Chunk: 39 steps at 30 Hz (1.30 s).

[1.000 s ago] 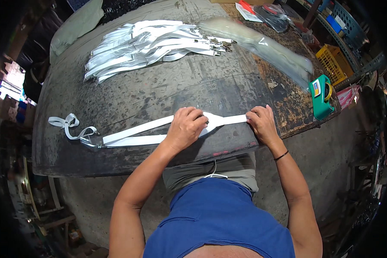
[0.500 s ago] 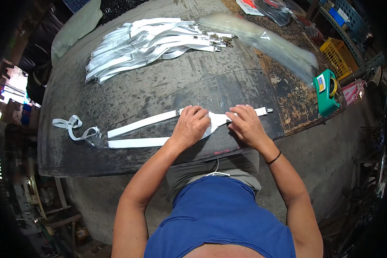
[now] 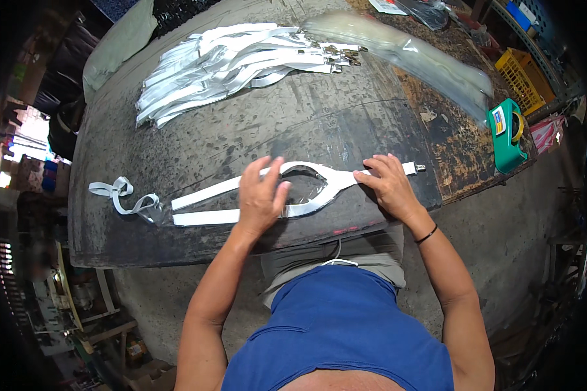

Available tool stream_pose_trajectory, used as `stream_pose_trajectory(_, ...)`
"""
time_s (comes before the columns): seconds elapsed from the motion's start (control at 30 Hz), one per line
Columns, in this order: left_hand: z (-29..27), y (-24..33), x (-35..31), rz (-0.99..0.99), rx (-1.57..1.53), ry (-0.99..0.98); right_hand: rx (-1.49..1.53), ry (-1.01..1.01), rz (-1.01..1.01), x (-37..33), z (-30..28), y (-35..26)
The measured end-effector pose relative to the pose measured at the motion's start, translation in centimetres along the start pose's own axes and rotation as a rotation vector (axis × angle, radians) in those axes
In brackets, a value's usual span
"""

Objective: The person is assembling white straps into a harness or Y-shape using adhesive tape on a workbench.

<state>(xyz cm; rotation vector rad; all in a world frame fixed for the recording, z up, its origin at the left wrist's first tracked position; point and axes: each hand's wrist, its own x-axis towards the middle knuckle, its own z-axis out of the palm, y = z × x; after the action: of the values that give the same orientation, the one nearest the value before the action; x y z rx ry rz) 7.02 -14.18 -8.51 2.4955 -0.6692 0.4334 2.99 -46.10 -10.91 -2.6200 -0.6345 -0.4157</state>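
A pair of white suspenders point(image 3: 342, 179) lies flat in a Y shape near the table's front edge, with its two straps running left and a single strap running right to a metal clip point(image 3: 421, 167). Above the two straps is my left hand point(image 3: 259, 199), fingers spread, holding nothing; whether it touches them I cannot tell. My right hand point(image 3: 391, 186) lies across the single strap, fingers bent over it. Clear plastic shows around the straps. At the left, narrow white looped ends point(image 3: 120, 190) lie beside crumpled clear film point(image 3: 151, 212).
A pile of bagged white suspenders point(image 3: 222, 65) lies at the far side of the dark, worn table point(image 3: 254, 140). Clear plastic bags point(image 3: 411, 55) are stacked to its right. A green tape dispenser point(image 3: 505, 140) stands at the right corner, near a yellow crate point(image 3: 520, 78).
My left hand has moved left off the Y junction and spread its fingers, uncovering the gap between the straps. My right hand stays on the single strap. The whole view has shifted slightly.
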Motion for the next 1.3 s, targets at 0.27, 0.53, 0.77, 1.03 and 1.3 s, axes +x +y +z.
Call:
stream_pose_trajectory(0.27, -3.6, -5.8, -1.5, -0.394, 0.243, -0.193, -0.001, 0.022, 0.02, 0.0, 0.0, 0.1)
stream_pose_trajectory(0.53, -1.2, -10.8, 0.8, -0.044, 0.23, -0.079, -0.019, 0.022, 0.024, -0.1, 0.0, 0.2)
stream_pose_trajectory(0.77, -1.5, -2.5, 0.5, 0.014, -0.118, -0.022, -0.001, 0.026, 0.042, 0.0, -0.1, 0.2)
stream_pose_trajectory(1.03, 0.8, 3.3, -3.0, -0.07, 0.019, -0.269, -0.056, 0.039, 0.053, 0.0, -0.2, -0.3)
stream_pose_trajectory(1.3, 3.4, -0.1, 3.6, 0.128, 0.03, -0.053, -0.075, 0.079, 0.077, -0.7, -0.6, -0.2)
